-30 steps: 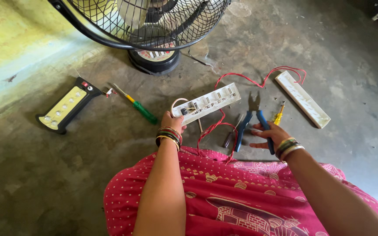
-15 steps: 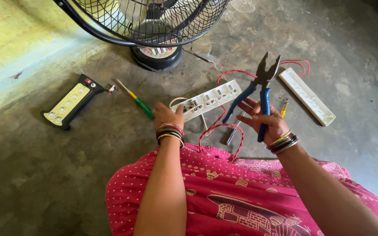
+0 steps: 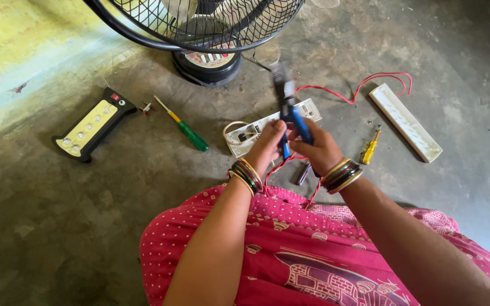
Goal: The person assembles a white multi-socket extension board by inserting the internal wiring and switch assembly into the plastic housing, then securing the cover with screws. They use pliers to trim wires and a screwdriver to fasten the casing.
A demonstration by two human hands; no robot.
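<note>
Pliers [image 3: 288,107] upright, blue handles gripped by right hand [image 3: 319,148] and left hand [image 3: 267,146], just above the white socket strip [image 3: 267,126]. Best to keep jaws square on the red wire [image 3: 353,93].

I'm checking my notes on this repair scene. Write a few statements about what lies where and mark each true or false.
1. Both hands grip the blue-handled pliers. True.
2. The green-handled screwdriver lies right of the white cover strip. False: it lies left, near the black and yellow lamp.
3. The red wire runs beside the cover strip. True.
4. The fan lies flat. False: it stands upright.
</note>
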